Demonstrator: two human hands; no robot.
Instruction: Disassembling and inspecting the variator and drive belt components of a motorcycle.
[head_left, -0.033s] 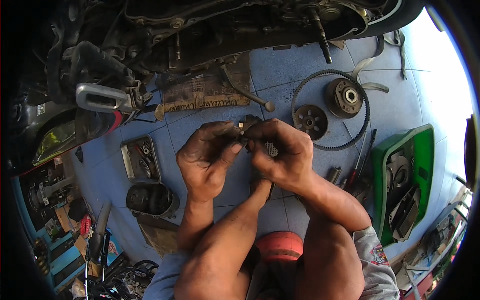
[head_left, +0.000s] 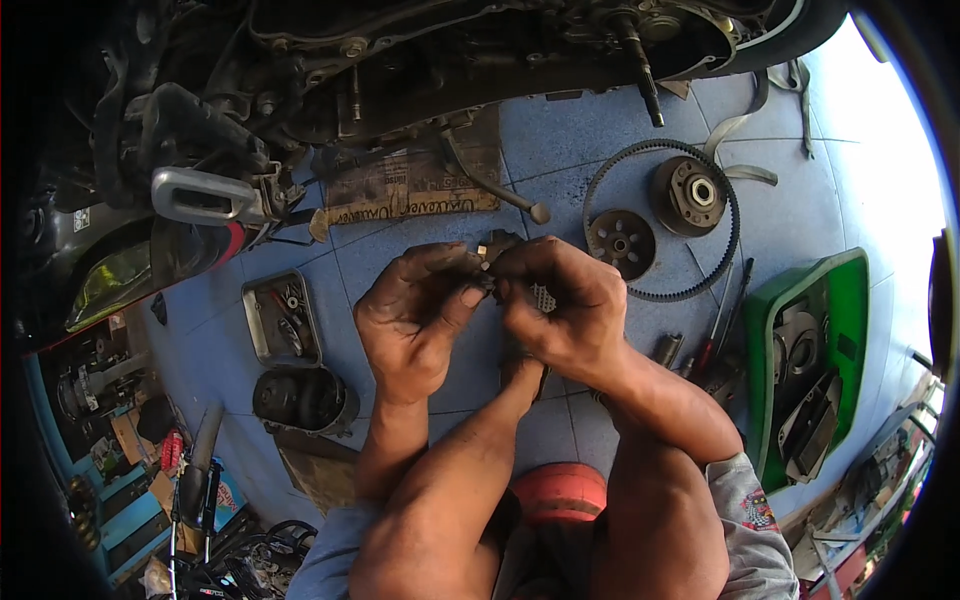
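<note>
My left hand (head_left: 410, 315) and my right hand (head_left: 565, 305) meet fingertip to fingertip, thumbs and fingers pinched together. Between them is a small dark part (head_left: 488, 282) with a pale tip, mostly covered by my fingers, so its kind cannot be made out. Grime blackens the fingers of both hands. Just beyond my right hand, a round metal plate with holes (head_left: 622, 246) lies on the blue tiles inside a toothed drive belt (head_left: 735, 225). Against that belt's inner right side rests a thick clutch assembly (head_left: 690, 195).
A scooter's opened engine case (head_left: 420, 90) spans the far side, with a shaft (head_left: 640, 75) jutting out. Left are a metal tray (head_left: 247, 320) of small parts and a dark housing (head_left: 300, 398). A green crate (head_left: 765, 400) with parts stands right, near a screwdriver (head_left: 705, 355). Cardboard (head_left: 400, 185) lies ahead.
</note>
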